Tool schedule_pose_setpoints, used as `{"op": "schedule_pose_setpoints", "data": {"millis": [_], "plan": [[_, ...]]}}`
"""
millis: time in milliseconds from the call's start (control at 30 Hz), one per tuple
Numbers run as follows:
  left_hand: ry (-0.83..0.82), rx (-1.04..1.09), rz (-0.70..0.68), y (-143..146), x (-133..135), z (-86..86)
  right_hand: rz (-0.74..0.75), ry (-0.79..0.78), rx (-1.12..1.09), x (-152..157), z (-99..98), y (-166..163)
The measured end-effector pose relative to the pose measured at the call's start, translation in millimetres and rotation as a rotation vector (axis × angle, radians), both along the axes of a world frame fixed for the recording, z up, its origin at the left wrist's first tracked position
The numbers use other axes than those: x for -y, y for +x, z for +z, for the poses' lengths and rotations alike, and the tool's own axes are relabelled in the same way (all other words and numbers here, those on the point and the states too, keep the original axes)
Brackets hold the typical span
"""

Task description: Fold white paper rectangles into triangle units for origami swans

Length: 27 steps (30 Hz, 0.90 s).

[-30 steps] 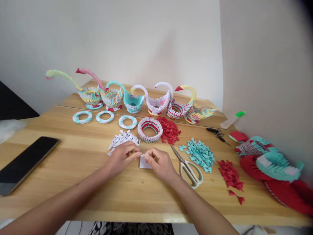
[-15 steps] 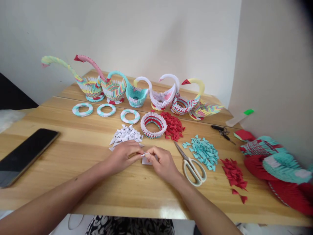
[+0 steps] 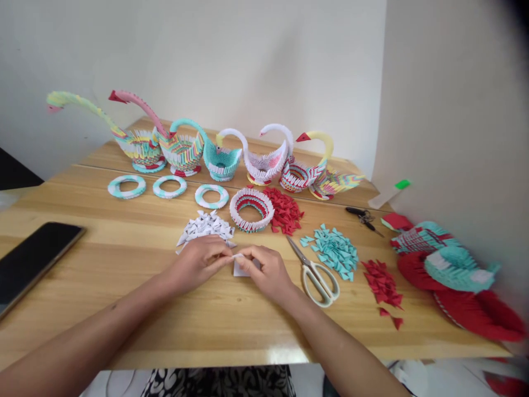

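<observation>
the wooden table [image 3: 124, 275] carried everything. along its far edge, toward 12 o'clock, stood a row of paper swans [image 3: 223, 157]. nearer in, the left hand [image 3: 197, 263] and right hand [image 3: 268, 271] met at the middle of the table, fingertips pinched together on a small white slip of paper [image 3: 238, 256], narrow and creased, held just above a flat white sheet [image 3: 240, 270]. at 3 o'clock of the hands lay scissors [image 3: 316, 273]; at 11 o'clock, a heap of white folded pieces [image 3: 205, 226].
</observation>
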<state>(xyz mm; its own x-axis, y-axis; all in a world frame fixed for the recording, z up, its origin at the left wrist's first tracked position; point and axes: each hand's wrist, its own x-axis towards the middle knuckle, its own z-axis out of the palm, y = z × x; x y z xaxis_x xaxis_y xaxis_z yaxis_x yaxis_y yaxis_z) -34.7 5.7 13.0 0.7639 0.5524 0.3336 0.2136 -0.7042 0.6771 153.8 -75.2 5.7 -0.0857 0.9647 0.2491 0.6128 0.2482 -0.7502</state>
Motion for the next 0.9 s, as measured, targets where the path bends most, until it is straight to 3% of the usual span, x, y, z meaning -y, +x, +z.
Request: {"op": "schedule_pose_setpoints", "data": {"millis": [233,600,700,767,900], "plan": [[-0.051,0.083,0.119,-1,1,6.9,-0.056,-0.021,-0.169,-1,-2.6,3],[-0.025,0.013,0.052,2,2,0.0,-0.001,0.154,0.113,0,1.6,1],[0.010,0.028,0.069,1,2,0.3,0.018,0.245,0.229,8,24.3,10],[0.046,0.048,0.095,0,2,1.1,-0.053,0.310,0.245,13,48.5,32],[0.097,0.065,0.146,-1,2,2.7,-0.446,0.489,0.127,-8,86.7,126]]}}
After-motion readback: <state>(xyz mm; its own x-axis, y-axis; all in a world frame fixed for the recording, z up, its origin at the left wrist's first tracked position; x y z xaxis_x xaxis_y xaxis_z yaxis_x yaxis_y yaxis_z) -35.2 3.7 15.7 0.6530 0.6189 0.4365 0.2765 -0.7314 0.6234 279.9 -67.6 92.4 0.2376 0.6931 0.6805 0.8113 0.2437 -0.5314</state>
